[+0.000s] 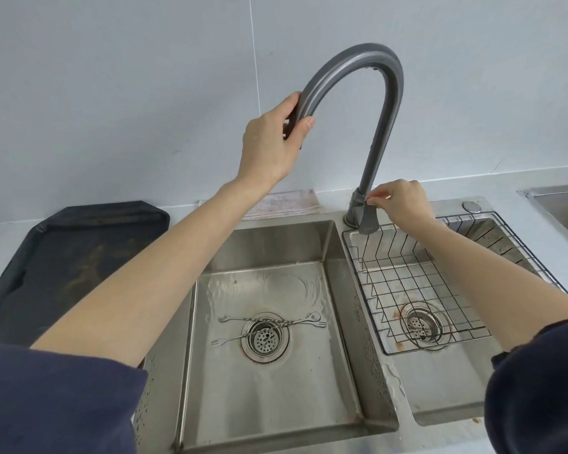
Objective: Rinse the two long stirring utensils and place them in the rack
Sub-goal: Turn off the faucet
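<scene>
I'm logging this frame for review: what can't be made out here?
- Faucet spout outlet: head view, hidden by the left hand.
- Lever base: covered by the right hand.
- Stirring utensils: too small to show their end details.
- Second sink: cut off by the right edge.

One head-worn wide-angle view looks forward and down from above the counter's (309,208) near edge, facing the wall (145,77); it sits close, both sleeves (46,398) filling the bottom corners, straight lines bowing toward the frame's sides
</scene>
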`<action>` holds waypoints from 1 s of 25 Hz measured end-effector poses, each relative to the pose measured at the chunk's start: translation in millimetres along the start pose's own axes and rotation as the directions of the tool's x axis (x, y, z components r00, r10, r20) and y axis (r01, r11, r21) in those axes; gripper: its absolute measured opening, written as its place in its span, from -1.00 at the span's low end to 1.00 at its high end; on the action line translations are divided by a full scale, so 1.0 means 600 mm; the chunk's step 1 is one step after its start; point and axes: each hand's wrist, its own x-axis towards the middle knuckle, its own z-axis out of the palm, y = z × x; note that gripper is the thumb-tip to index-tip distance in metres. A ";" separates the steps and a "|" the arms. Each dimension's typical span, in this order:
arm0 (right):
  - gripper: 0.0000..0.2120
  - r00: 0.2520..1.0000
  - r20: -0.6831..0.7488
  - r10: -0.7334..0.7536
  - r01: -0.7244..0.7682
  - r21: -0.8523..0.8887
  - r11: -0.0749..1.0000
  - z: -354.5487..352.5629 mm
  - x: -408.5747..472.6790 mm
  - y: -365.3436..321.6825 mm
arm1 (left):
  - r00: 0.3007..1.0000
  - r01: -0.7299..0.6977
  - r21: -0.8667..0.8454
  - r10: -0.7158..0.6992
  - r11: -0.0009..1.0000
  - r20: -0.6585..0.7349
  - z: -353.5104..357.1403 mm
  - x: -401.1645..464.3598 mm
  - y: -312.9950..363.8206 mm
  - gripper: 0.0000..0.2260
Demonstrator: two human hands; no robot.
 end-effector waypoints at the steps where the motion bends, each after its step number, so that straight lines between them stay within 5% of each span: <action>1: -0.86 1.000 -0.002 0.001 -0.001 0.003 1.000 0.000 -0.001 0.000 | 1.000 0.000 0.000 0.000 1.000 -0.003 0.000 0.000 0.000 -0.69; 11: -0.81 0.999 -0.050 0.003 -0.006 -0.073 0.997 0.011 -0.021 -0.001 | 1.000 0.005 -0.047 -0.004 0.999 0.023 -0.002 0.003 -0.006 -0.67; 15: -0.74 0.960 -0.092 -0.264 0.244 -0.185 0.952 0.035 -0.043 -0.019 | 0.995 0.047 -0.094 -0.039 0.994 0.090 -0.009 -0.009 -0.025 -0.58; 18: -0.69 0.898 -0.053 -0.437 0.418 -0.205 0.885 0.081 -0.069 -0.020 | 0.972 0.154 -0.109 -0.131 0.982 0.196 0.002 -0.042 -0.070 -0.47; 25: -0.61 0.878 0.184 -0.443 0.472 -0.167 0.866 0.219 -0.119 -0.018 | 0.842 0.422 0.080 -0.423 0.903 0.336 0.049 -0.141 -0.212 -0.63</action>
